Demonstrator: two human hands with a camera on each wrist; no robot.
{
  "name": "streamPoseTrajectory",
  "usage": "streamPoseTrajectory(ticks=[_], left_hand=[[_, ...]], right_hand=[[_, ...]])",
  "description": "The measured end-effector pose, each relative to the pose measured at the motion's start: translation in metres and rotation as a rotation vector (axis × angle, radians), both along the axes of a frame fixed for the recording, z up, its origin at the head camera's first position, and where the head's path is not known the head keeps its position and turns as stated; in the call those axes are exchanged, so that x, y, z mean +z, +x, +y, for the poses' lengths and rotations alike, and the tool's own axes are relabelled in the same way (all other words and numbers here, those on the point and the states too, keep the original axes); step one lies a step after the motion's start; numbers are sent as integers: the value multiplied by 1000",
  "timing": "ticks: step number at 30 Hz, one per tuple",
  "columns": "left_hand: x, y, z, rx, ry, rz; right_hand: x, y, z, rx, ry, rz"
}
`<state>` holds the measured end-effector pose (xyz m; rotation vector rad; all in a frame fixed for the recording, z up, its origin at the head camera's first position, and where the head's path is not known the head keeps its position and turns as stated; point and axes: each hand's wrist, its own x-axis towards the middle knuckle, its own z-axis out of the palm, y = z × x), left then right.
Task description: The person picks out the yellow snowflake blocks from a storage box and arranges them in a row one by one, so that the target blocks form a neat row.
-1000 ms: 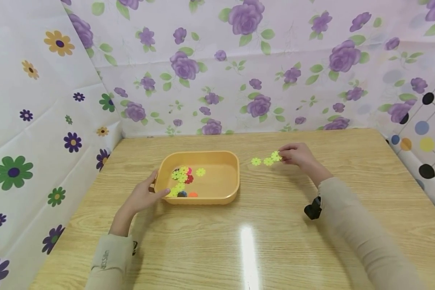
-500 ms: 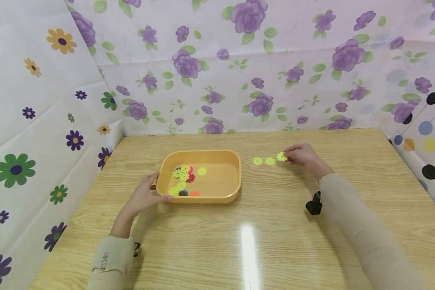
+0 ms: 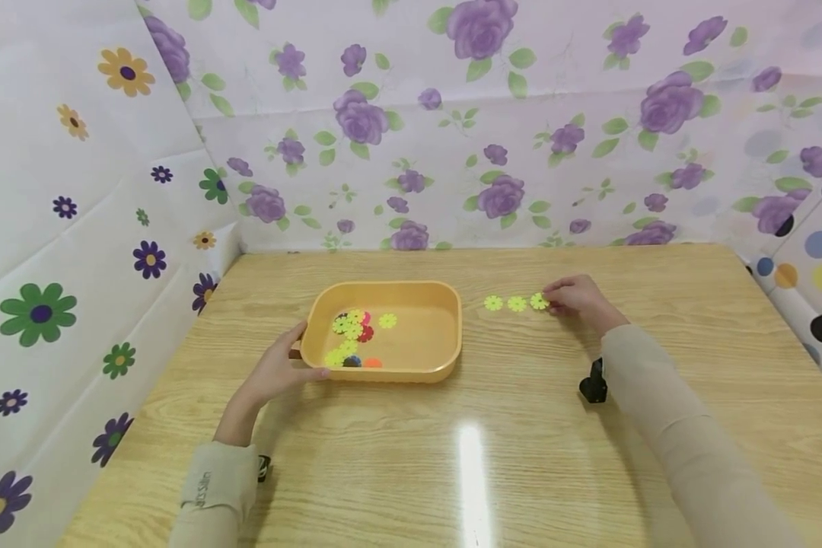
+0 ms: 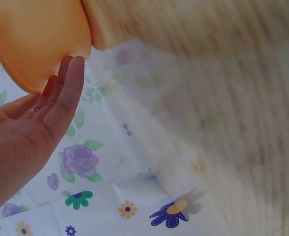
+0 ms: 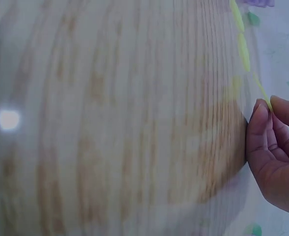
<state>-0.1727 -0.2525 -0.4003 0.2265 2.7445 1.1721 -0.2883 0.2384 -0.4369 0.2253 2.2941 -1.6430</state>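
My left hand [image 3: 276, 367] holds the left end of an orange-yellow plastic basin [image 3: 425, 327], its thumb along the front rim. In the left wrist view, the fingers lie against the outside of the basin [image 4: 41, 39]. My right hand [image 3: 578, 298] pinches the edge of a yellow flower-shaped disc [image 3: 538, 301] between thumb and fingers. That disc stands at the right end of a row with a middle yellow disc [image 3: 517, 304] and a left yellow disc [image 3: 493, 303] on the table. The right wrist view shows the pinched disc [image 5: 261, 88] slightly tilted.
Inside the basin lie several yellow discs [image 3: 387, 321], a dark red disc [image 3: 366, 333], an orange disc [image 3: 373, 364] and dark ones, mostly towards the left. Flower-printed sheets [image 3: 383, 183] bound the wooden table [image 3: 356, 457] at the back and left; a dotted sheet [image 3: 804, 266] stands at right.
My right hand has shifted the pinched disc rightwards and down, from overlapping the middle disc to lying in line with the others. The left hand stays on the basin; the view has shifted slightly.
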Motion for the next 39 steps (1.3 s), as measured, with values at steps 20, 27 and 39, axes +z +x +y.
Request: streamPoseTrajectory(ticks=[20,27,39], left_hand=[[2,-1,2,5,40,-11],[3,0,1,13,30,-14],[6,2,2,3,53,-37]], right_hand=[[15,10,-5,-4,153,142],[30,19,-15,30,73,152],[45,31,-41,94,-41,205]])
